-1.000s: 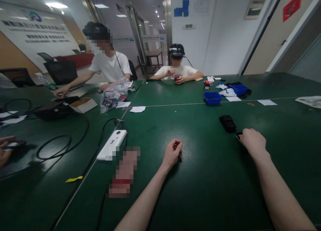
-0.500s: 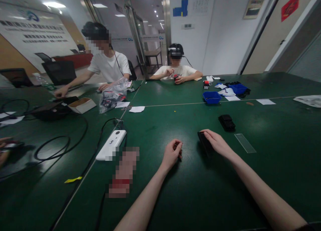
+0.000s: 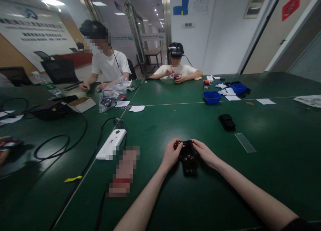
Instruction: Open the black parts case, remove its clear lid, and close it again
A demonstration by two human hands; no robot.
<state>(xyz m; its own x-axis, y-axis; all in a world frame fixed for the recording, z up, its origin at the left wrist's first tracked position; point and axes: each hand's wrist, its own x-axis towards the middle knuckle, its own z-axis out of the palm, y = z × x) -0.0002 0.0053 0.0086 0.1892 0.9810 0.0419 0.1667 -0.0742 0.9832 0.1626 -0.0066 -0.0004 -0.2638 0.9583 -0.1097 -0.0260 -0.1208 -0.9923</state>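
Observation:
Between my hands is a black box-like plastic housing [image 3: 189,159], its open side up and small parts with a metallic glint inside. My left hand [image 3: 172,154] pinches its left edge, thumb at the upper corner; whether something small is also tucked in those fingers I cannot make out. My right hand [image 3: 203,153] grips the upper right edge, fingertips at the far corner. Beyond my right hand lies a second black plastic piece [image 3: 227,122], and nearer than that, a flat clear strip [image 3: 245,143] on the green table [image 3: 215,204].
A white power bank-like block [image 3: 111,144] marked 5 and black cables [image 3: 60,140] lie at left. Further off are a blue tray [image 3: 212,97], an open carton [image 3: 82,105] and a plastic bag [image 3: 112,95]. Two people sit across; another person's hand [image 3: 5,147] shows at far left.
My right hand has brought the black housing left and turned its open side up. My left hand now grips it too. Across the table, one person's arm has drawn back from the carton area.

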